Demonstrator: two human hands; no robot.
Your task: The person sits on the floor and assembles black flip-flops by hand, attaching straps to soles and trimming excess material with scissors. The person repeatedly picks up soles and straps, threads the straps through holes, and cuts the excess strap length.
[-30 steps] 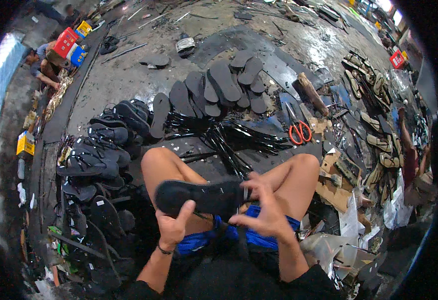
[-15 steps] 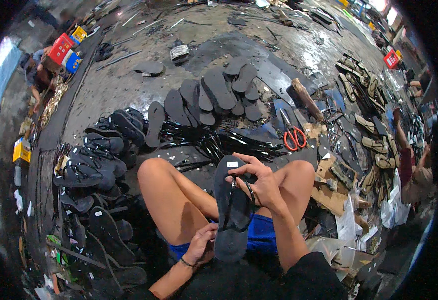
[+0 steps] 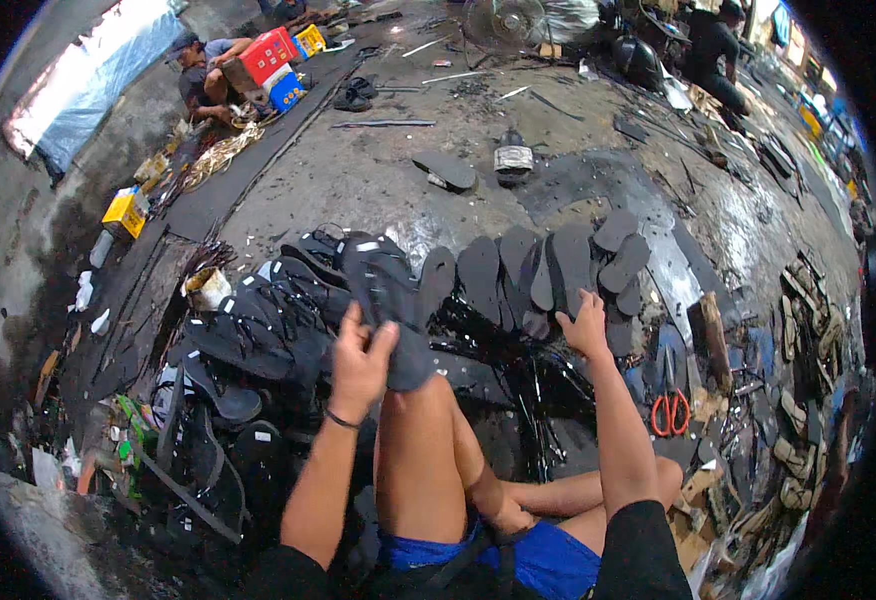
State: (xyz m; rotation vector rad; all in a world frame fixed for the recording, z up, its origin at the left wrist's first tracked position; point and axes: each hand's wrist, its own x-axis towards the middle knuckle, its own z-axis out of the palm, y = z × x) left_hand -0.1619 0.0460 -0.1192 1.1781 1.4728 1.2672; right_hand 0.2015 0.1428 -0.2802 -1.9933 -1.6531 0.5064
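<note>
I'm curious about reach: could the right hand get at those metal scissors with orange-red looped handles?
Likely yes: the scissors lie to the right of the right hand, nothing visibly covering their handles.

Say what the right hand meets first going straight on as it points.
Likely the large dark grey sole just ahead of the right hand; depth is unclear, they may already touch.

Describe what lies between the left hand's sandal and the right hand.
In the head view, dark grey soles lie side by side between the sandal and the right hand, with glossy black strips at their near ends.
</note>
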